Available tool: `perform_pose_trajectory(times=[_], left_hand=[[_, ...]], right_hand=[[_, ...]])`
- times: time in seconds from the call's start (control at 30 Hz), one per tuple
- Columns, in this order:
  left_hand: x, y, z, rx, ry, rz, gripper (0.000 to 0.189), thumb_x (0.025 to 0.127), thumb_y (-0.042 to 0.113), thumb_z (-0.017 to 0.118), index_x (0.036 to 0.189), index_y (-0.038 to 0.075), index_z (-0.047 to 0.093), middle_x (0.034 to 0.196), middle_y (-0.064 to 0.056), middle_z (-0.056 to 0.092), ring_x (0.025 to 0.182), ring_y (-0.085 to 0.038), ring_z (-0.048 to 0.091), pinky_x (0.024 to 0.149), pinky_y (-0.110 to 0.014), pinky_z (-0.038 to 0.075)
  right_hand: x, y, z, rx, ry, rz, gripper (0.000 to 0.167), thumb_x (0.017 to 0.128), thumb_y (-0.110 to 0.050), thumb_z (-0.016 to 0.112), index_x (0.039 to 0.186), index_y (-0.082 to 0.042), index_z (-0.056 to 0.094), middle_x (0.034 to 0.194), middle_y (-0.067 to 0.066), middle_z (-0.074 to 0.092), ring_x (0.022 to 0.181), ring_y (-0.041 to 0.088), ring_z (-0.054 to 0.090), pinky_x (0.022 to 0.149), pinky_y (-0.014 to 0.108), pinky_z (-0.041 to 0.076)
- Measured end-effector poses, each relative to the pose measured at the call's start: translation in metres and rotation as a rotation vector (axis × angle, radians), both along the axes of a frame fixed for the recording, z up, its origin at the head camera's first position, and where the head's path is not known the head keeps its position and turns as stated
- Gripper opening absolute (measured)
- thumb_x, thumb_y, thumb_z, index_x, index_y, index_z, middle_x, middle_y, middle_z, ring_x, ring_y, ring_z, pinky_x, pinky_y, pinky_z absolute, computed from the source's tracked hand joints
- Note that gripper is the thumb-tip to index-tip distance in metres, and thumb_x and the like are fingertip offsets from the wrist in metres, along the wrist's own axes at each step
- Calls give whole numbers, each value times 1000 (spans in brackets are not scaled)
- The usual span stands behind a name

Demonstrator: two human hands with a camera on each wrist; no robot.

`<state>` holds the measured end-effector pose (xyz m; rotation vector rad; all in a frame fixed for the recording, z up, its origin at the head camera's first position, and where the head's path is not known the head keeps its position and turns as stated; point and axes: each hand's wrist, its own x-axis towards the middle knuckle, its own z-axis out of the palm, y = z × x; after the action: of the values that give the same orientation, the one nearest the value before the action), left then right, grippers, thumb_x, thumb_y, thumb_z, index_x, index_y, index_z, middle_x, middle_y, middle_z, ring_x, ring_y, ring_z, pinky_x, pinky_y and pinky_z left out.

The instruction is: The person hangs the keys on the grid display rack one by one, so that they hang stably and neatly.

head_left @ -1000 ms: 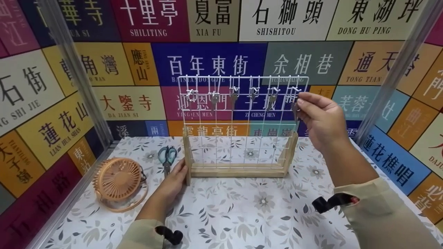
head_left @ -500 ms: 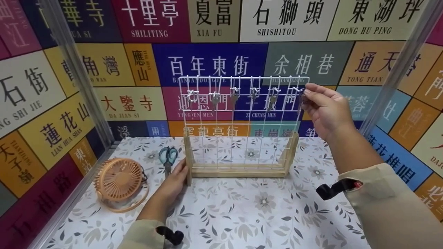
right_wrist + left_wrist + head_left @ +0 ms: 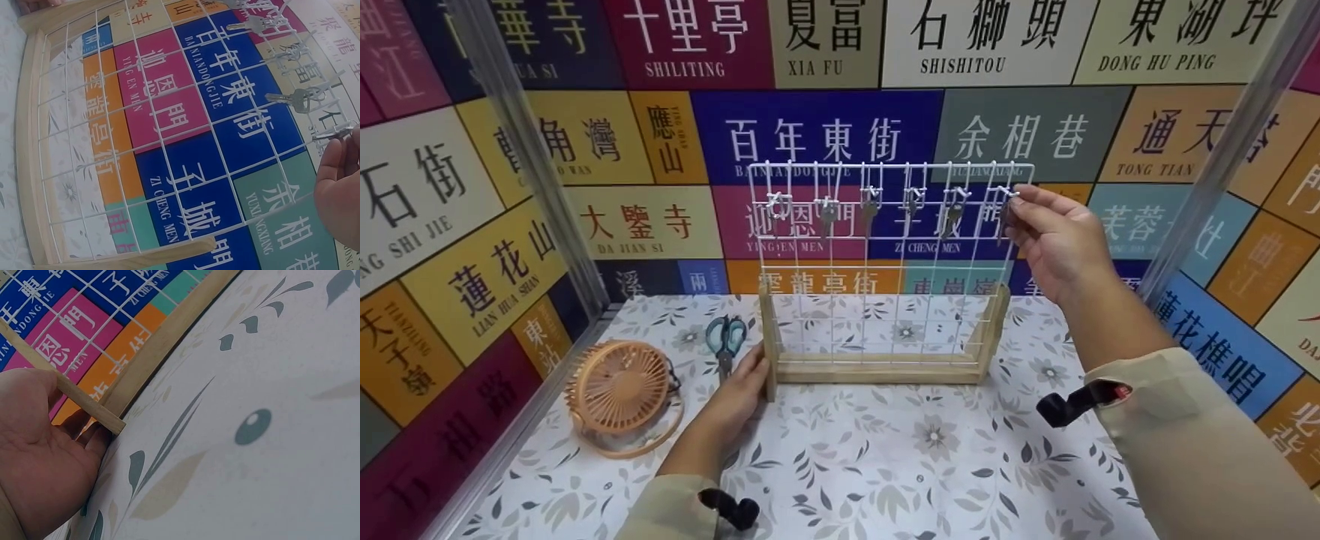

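A white wire grid rack (image 3: 885,267) with a wooden base stands upright on the table. White hooks along its top row carry several keys, among them a key (image 3: 871,214) near the middle. My right hand (image 3: 1065,244) is at the rack's upper right corner, its thumb and fingertips pinching a metal key (image 3: 331,136) at the rightmost hook (image 3: 1003,193). The fingers partly cover this key. Low on the other side, my left hand (image 3: 48,447) holds the rack's left wooden post (image 3: 90,404), fingers curled behind it.
Teal-handled scissors (image 3: 725,339) lie just beyond my left hand. An orange desk fan (image 3: 622,386) stands at the table's left. The table has a floral cover (image 3: 885,457). Walls with coloured sign panels (image 3: 817,135) enclose the back and sides.
My right hand moved a little right and up with the key, then came back left to the rightmost hook. The left hand stays on the post.
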<state>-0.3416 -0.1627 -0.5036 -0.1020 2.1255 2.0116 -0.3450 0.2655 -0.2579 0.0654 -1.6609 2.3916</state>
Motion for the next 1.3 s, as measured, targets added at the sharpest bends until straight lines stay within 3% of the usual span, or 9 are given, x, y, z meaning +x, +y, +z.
perform_pose_trajectory(times=[0.23,0.43,0.6,0.8,1.17,1.3], left_hand=[[1,0,1,2,8,2,58,112,55,47,167,50,28,181,5,18,168,-29,15,137,-50,14],[1,0,1,20,-11,3,55,112,54,47,165,53,30,181,5,18,169,-30,14,137,-52,13],[-1,0,0,44,-19,-6,55,113,53,46,165,53,29,181,6,17,169,-28,13,137,-50,13],[-3,-1,-2,-26,36,-7,57,113,54,45,167,48,28,181,2,20,168,-30,15,137,-52,13],[-4,-1,-4,29,3,-4,56,113,53,47,166,51,30,181,3,22,168,-30,17,137,-49,14],[-4,-1,-3,20,-24,8,56,110,60,48,163,56,30,181,7,21,169,-27,15,137,-49,13]], right_hand=[[-1,2,-4,0,-4,-5,34,94,-15,83,127,-10,75,122,5,71,112,20,67,94,21,61],[4,9,-18,-38,3,-9,42,94,-17,84,133,-9,73,124,4,67,113,18,65,97,20,61],[10,14,-37,-56,-4,-12,44,93,-18,85,133,-9,71,121,3,67,107,16,67,95,20,61],[18,19,-63,-142,-15,20,42,91,-13,86,130,-7,72,119,5,66,103,16,68,91,21,63],[32,19,-115,-177,-21,24,26,96,-11,81,121,-7,74,108,4,72,100,15,70,90,22,63],[31,22,-128,-177,-29,23,18,100,-10,76,117,-9,76,105,2,74,99,14,71,89,22,63]])
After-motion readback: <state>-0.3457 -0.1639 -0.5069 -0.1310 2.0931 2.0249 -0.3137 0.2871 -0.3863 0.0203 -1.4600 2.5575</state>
